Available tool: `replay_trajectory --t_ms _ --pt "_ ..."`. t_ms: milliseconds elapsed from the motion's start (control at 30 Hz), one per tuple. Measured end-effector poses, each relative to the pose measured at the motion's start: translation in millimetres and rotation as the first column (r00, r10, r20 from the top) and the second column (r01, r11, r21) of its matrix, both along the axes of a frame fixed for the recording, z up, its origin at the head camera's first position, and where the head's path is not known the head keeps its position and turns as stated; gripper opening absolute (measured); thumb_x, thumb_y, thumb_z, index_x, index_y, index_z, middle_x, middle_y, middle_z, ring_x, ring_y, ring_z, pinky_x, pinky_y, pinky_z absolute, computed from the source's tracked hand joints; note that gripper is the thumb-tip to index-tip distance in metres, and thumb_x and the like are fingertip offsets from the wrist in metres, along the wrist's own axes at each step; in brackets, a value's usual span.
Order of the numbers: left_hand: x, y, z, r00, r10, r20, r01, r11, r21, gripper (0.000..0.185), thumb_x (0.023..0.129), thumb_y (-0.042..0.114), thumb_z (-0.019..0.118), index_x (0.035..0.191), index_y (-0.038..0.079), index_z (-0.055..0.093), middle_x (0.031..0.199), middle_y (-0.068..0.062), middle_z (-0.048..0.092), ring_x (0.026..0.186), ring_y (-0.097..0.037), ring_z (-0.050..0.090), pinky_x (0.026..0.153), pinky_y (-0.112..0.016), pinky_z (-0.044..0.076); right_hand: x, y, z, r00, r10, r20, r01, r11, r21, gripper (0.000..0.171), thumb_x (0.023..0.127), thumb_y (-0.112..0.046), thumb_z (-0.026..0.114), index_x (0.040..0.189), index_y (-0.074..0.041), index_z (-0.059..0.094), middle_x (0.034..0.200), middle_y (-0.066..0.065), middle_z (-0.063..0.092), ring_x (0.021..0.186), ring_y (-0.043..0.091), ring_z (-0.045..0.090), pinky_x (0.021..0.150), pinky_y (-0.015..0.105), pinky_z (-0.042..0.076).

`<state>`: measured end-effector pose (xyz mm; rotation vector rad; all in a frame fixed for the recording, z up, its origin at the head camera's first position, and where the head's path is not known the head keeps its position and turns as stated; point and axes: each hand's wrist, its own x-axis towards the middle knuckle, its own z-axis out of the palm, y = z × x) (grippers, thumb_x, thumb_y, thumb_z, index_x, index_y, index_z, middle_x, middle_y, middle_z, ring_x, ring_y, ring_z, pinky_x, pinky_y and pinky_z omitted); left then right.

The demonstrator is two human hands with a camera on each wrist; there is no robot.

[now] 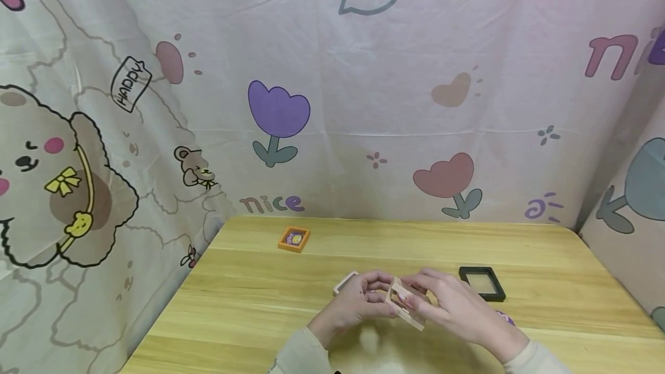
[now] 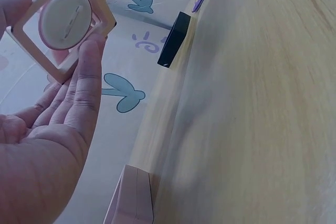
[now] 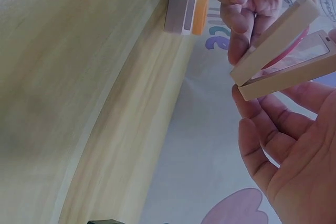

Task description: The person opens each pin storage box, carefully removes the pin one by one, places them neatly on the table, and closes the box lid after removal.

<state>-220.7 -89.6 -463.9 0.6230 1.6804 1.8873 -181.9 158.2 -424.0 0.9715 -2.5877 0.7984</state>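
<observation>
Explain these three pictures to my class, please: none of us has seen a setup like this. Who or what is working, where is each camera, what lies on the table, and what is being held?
No machine here: a person works with two bare hands. One camera sits on the head, looking down at the wooden table; the other two sit on the wrists, so their views look tilted.

Both the left hand and the right hand hold a beige square frame case above the table. It is hinged partly open, and the left wrist view shows a round pale disc inside.

On the table lie an orange frame near the back, a black frame to the right, a pinkish frame behind the left hand, and a small purple piece beside the right wrist.
</observation>
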Motion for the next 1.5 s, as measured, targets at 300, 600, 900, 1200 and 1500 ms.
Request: replay_trajectory --t_ms 300,600,900,1200,1500 --pt "0.1 0.6 -0.7 1.0 0.005 -0.003 -0.005 1.0 -0.006 0.052 0.09 0.0 0.081 0.138 -0.003 0.061 0.119 -0.002 0.072 0.096 -0.01 0.075 0.087 -0.023 0.064 -2.8 1.3 -1.2 1.0 0.006 0.017 -0.006 1.0 -0.012 0.029 0.106 -0.031 0.066 0.128 -0.016 0.076 0.105 -0.017 0.072 0.089 -0.009 0.06 0.067 0.024 0.054" --pt "-0.2 0.6 -2.2 1.0 -0.011 -0.016 0.011 1.0 -0.028 0.052 0.09 -0.003 0.079 0.138 -0.002 0.061 0.12 0.0 0.072 0.096 -0.009 0.075 0.086 -0.022 0.063 -3.0 3.7 0.1 0.998 0.013 0.067 -0.01 0.999 -0.042 0.027 0.106 -0.028 0.064 0.129 -0.02 0.076 0.107 -0.016 0.074 0.089 -0.008 0.061 0.068 0.024 0.056" --pt "0.9 -0.3 -1.4 1.0 -0.002 -0.008 0.001 0.997 -0.074 0.054 0.088 -0.003 0.081 0.138 0.003 0.061 0.121 0.0 0.074 0.096 -0.011 0.075 0.085 -0.022 0.062 -4.8 5.7 1.0 0.996 -0.011 0.092 0.014 0.999 -0.036 0.025 0.107 -0.028 0.063 0.126 -0.023 0.078 0.111 -0.014 0.077 0.092 -0.006 0.064 0.072 0.027 0.058" --pt "2.6 1.5 -0.8 1.0 0.005 0.009 -0.004 0.997 -0.072 0.056 0.086 -0.007 0.081 0.138 0.005 0.062 0.115 0.001 0.076 0.096 -0.012 0.075 0.085 -0.024 0.063 -7.6 7.2 0.1 0.995 -0.044 0.095 0.048 0.998 -0.045 0.022 0.109 -0.029 0.061 0.121 -0.024 0.08 0.115 -0.011 0.079 0.101 -0.002 0.069 0.078 0.029 0.06" --pt "2.8 2.3 -2.9 1.0 -0.008 -0.004 0.007 0.997 -0.072 0.061 0.085 -0.008 0.081 0.141 0.007 0.06 0.106 0.003 0.078 0.092 -0.009 0.075 0.086 -0.024 0.063 -11.1 10.1 0.8 0.985 -0.062 0.159 0.08 0.991 -0.109 0.023 0.109 -0.028 0.062 0.116 -0.017 0.08 0.108 -0.005 0.08 0.081 -0.007 0.06 0.064 0.019 0.05"
